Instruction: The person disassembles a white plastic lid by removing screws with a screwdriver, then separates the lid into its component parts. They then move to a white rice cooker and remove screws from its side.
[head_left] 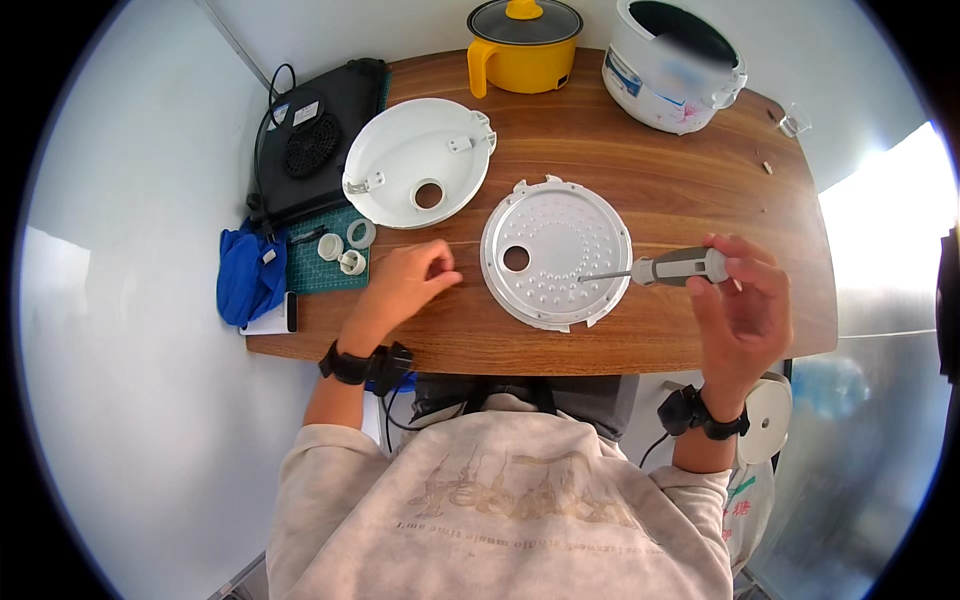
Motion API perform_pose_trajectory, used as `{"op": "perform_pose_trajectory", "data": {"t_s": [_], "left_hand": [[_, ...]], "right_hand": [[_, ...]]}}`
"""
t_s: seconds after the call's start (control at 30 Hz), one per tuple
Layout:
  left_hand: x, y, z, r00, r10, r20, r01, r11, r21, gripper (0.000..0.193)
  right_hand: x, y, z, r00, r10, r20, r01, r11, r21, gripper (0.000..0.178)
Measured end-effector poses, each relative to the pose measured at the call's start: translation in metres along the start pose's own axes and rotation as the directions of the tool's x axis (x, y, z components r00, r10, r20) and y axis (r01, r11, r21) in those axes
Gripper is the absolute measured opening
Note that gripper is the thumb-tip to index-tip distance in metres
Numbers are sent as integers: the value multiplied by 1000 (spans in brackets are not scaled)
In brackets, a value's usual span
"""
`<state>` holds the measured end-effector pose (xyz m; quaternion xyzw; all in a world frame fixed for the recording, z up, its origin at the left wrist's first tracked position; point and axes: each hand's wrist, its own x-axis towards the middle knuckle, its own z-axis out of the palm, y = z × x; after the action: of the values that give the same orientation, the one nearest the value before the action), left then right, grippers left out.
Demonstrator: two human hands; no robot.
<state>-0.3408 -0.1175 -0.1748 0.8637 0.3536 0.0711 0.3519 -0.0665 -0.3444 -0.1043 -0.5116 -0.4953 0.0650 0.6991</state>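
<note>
My right hand [745, 310] grips a screwdriver [680, 267] by its grey and white handle. The thin metal shaft points left, its tip over the round white inner lid plate [560, 240]. This plate lies on the table with rows of small bumps, a round hole and tabs at its rim. Left of the plate, my left hand [405, 280] hovers near the table with its fingers curled in; nothing shows in them. Beyond that hand lies a white oval lid cover [400, 150], hollow side up, with a round hole.
A yellow pot [525, 55] with a glass lid and a white cooker body [668, 75] stand at the back. Leftward are a black case [310, 150], a green cutting mat [312, 277], small white caps [331, 246] and blue cloth [247, 275]. A clear cup [795, 121] sits far right.
</note>
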Motion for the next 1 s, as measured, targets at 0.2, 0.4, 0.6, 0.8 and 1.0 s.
{"op": "perform_pose_trajectory", "data": {"t_s": [0.2,0.4,0.6,0.8,1.0], "left_hand": [[-10,-34,-9,986,-60,-155,77,992,104,29],[-9,-44,-7,982,-60,-178,77,993,86,33],[-13,-31,-15,988,-92,-125,99,994,51,33],[-10,3,-13,996,1,-89,5,998,60,25],[17,32,18,999,42,-34,-40,997,62,28]], "right_hand": [[1,4,5,1000,9,7,-9,1000,1,36],[0,5,3,1000,-14,23,14,1000,-9,36],[1,0,-5,1000,-24,-20,23,999,-48,37],[4,-1,-21,992,-54,-115,36,988,-152,36],[4,-1,-21,995,-19,-95,-10,957,-289,29]]}}
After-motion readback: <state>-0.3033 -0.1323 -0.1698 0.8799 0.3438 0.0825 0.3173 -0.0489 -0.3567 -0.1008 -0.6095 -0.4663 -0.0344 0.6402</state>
